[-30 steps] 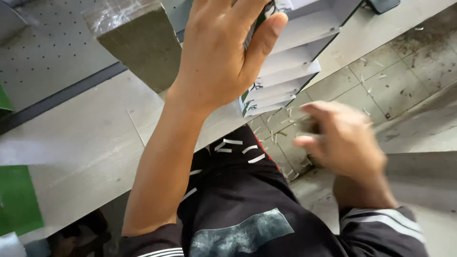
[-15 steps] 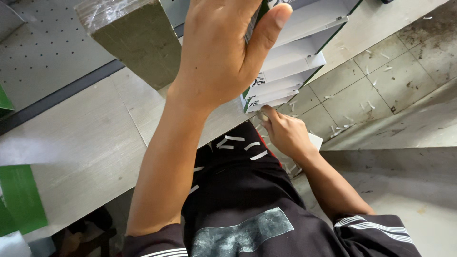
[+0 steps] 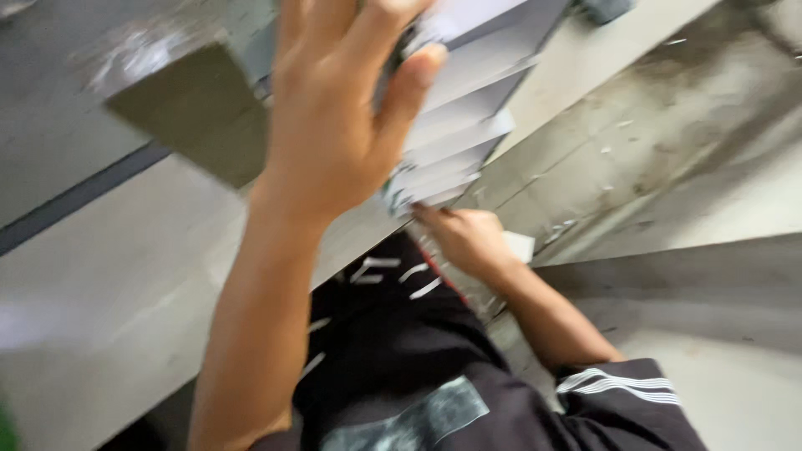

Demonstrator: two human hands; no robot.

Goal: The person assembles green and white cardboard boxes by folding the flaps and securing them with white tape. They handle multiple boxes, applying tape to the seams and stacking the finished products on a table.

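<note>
Up against the worktop (image 3: pixel 109 276) edge, the left hand (image 3: pixel 334 125) grips the fanned stack of white sheets (image 3: pixel 468 108); its lower corner points down toward the right hand (image 3: pixel 468 238), nearer, fingers loosely curled just beneath, seemingly empty.

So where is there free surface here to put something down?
The pale worktop is bare left of the left hand, below the dark strip. It is crowded around the fanned stack of white sheets, held by the left hand, with the right hand at its lower edge.
</note>
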